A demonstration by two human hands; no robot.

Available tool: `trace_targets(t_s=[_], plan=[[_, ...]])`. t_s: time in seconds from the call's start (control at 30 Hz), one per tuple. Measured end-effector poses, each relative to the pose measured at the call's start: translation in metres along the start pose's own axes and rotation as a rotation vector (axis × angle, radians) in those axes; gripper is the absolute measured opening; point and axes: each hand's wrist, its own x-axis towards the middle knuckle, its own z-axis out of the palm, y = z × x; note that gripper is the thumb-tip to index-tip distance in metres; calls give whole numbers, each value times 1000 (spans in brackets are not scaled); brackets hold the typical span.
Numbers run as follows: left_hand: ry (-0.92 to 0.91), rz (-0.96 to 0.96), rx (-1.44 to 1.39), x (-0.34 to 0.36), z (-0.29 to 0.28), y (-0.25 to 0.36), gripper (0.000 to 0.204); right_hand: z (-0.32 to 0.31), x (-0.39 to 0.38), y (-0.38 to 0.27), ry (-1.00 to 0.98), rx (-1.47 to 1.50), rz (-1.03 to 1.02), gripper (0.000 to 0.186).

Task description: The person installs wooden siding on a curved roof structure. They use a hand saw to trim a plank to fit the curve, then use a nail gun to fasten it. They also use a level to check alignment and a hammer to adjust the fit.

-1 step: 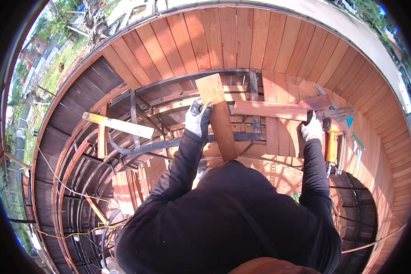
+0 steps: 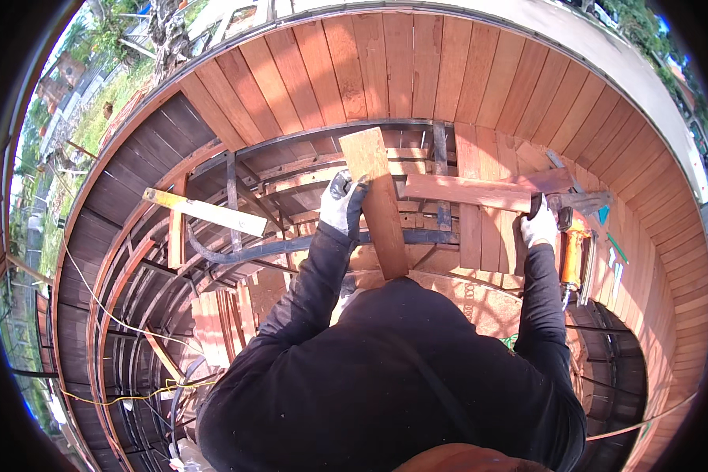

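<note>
My left hand (image 2: 344,203), in a white and grey glove, closes on the left edge of a short wooden board (image 2: 384,208). That board is tilted over the open dark metal frame (image 2: 417,237), and its near end reaches my chest. My right hand (image 2: 539,224), gloved too, is closed at the right end of a redder wooden board (image 2: 468,191). This second board lies roughly crosswise over the fitted planks (image 2: 470,228), its left end close to the first board. Just right of my right hand lies an orange power tool (image 2: 574,256).
A pale strip with a yellow end (image 2: 204,211) rests across the frame at left. Stacked boards (image 2: 212,326) stand below it. A dark metal square (image 2: 586,199), a green stick (image 2: 617,248) and a yellow cord (image 2: 134,400) lie around. Curved planking (image 2: 425,71) rings the frame.
</note>
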Motion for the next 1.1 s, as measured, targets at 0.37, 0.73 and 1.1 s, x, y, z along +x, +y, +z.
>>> trace_targets(t_s=[0.37, 0.73, 1.1], plan=[[67, -194, -18, 19, -1, 9, 27, 12, 17, 31, 511, 671, -270, 76], [-43, -8, -43, 44, -21, -22, 20, -84, 19, -9, 898, 1232, -449, 56], [229, -48, -851, 76, -62, 44, 30, -120, -68, -53, 837, 973, -493, 75]])
